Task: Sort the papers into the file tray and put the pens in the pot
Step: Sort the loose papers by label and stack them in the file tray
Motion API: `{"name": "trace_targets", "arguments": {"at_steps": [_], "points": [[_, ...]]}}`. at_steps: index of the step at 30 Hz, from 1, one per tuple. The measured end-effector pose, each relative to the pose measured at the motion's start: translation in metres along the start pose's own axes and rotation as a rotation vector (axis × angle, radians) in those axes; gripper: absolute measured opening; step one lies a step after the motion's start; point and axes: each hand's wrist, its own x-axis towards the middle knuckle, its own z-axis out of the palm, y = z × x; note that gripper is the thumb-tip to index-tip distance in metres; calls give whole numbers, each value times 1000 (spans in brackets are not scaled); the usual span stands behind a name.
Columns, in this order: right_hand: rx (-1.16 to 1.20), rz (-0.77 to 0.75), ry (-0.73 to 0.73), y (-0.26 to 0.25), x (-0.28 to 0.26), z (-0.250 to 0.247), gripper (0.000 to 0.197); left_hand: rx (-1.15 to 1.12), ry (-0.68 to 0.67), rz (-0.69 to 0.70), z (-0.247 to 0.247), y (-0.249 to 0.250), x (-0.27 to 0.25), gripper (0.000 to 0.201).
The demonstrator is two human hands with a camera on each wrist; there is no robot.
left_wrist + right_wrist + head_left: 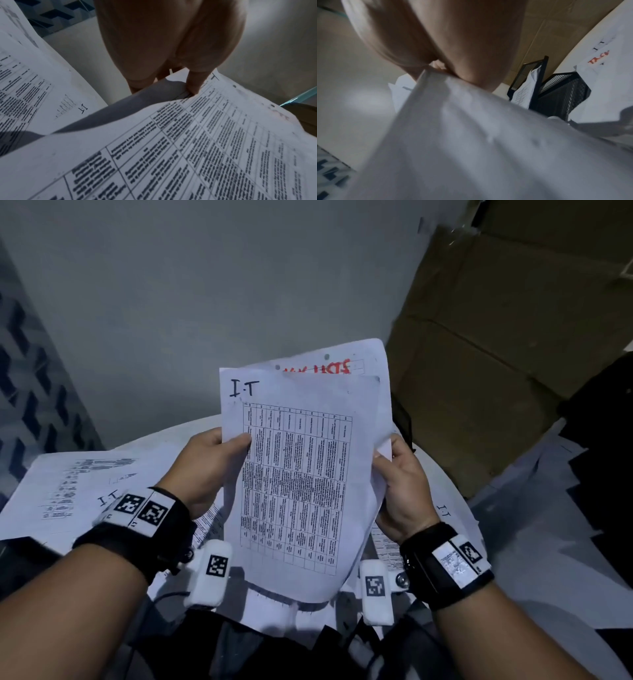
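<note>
I hold a stack of white papers [301, 474] upright over the round white table [161, 440]. The front sheet carries a printed table and a handwritten "I.T"; a sheet behind shows red writing. My left hand [219, 453] pinches the stack's left edge, thumb on the front, also seen as my left hand [193, 86] on the papers [188, 155]. My right hand [394, 470] grips the right edge. In the right wrist view my right hand [440, 67] grips the blurred papers [471, 135], and the black mesh file tray [556, 92] stands behind with a sheet in it. No pens or pot are visible.
More "I.T" sheets [85, 487] lie on the table at the left, others [452, 515] at the right. Cardboard boxes [513, 337] stand at the back right against a grey wall. Dark items [609, 440] sit at the far right.
</note>
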Motion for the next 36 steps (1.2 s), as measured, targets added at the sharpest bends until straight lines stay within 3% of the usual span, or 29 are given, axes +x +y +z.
{"name": "trace_targets", "arguments": {"at_steps": [4, 8, 13, 17, 20, 23, 25, 28, 30, 33, 36], "points": [[-63, 14, 27, 4, 7, -2, 26, -9, 5, 34, 4, 1, -1, 22], [-162, 79, 290, 30, 17, -24, 7, 4, 135, 105, 2, 7, -1, 15], [-348, 350, 627, 76, 23, -87, 12, 206, 211, 235, -12, 8, -2, 12], [-454, 590, 755, 101, 20, -123, 23, 365, 258, 262, -9, 6, -2, 22], [-374, 749, 742, 112, 10, -127, 23, 375, 243, 249, -5, 6, -4, 23], [-315, 816, 651, 133, 5, -125, 20, 369, 237, 249, -4, 6, -5, 28], [-369, 828, 626, 137, 4, -121, 14, 351, 234, 245, -5, 4, -4, 42], [-521, 829, 605, 139, 5, -122, 21, 337, 211, 231, -6, 4, -3, 63], [-594, 831, 584, 142, 4, -125, 22, 390, 207, 218, -5, 3, -3, 54], [-646, 781, 594, 142, 7, -124, 21, 464, 211, 214, -4, 0, -1, 19], [-758, 711, 491, 147, 15, -122, 36, 509, 214, 226, -6, -5, 1, 14]]}}
